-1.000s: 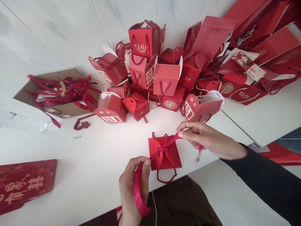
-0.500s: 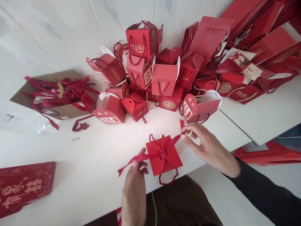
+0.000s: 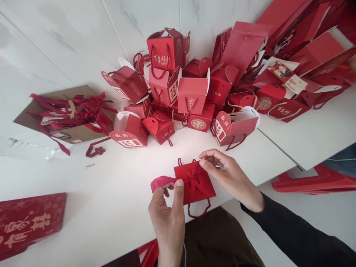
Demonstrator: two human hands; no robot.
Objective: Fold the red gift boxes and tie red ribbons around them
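Red gift box (image 3: 205, 192), small and with its two rounded flaps folded over the top, sits in the lower middle of the frame on a white table (image 3: 116, 211), near the table's front edge. A dark red cord handle (image 3: 198, 217) loops out below it, and another cord shows at its upper edge. A crimson ribbon (image 3: 163, 181) crosses the top of the box, gathered where the flaps meet.

The left hand (image 3: 168, 209), at the lower centre, is partly closed: its thumb and forefinger nip the ribbon at the left edge of the box, and the loose end spills over the fingers toward the left. The right hand (image 3: 226, 172), right of centre, has its thumb and forefinger brought together on the ribbon's other end at the upper right corner of the box; the remaining fingers are loosely bent.

Across the upper middle stands a heap of red boxes (image 3: 191, 88), some with open tops. An open box with a white-lined flap (image 3: 236, 128) stands just beyond the right hand. At the left, a brown paper bag (image 3: 89, 134) lies holding a tangle of ribbons (image 3: 83, 107), with a flower-shaped ornament (image 3: 98, 150) just beside it. A dark red panel with gold characters (image 3: 33, 224) lies at the lower left.
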